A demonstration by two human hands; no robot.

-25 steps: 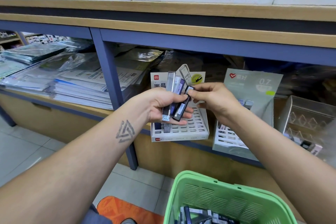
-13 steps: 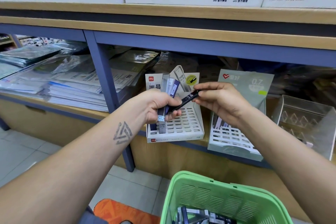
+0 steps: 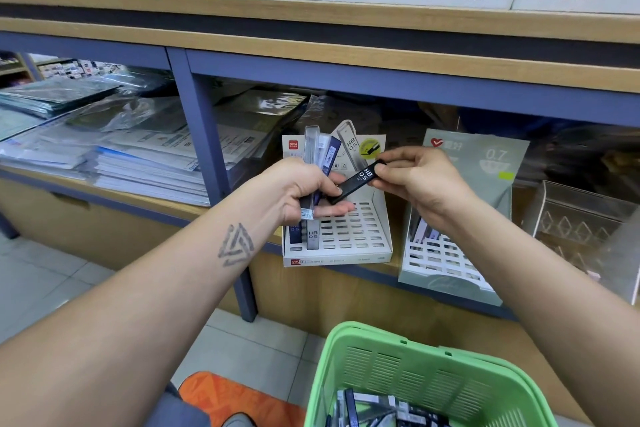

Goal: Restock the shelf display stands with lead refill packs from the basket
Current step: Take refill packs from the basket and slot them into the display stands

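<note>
My left hand point(image 3: 301, 191) grips a small bunch of lead refill packs point(image 3: 317, 152), clear and dark blue, standing upright in front of the white display stand point(image 3: 353, 239). My right hand point(image 3: 419, 180) pinches one black pack marked HB 0.5 point(image 3: 356, 182) by its upper end, tilted down to the left with its lower end near my left fingers. The white stand has rows of slots and two packs stand in its left side. The green basket point(image 3: 426, 378) is at the bottom, with several more packs inside.
A grey-green 0.7 display stand point(image 3: 460, 236) sits right of the white one, then a clear plastic organiser point(image 3: 581, 218). Stacks of paper and plastic sleeves point(image 3: 138, 163) fill the shelf bay left of a blue post point(image 3: 207, 156). Boxes line the top shelf.
My right hand has drawn the black HB 0.5 pack out of the bunch in my left hand and turned it to a slant. The view has shifted slightly.
</note>
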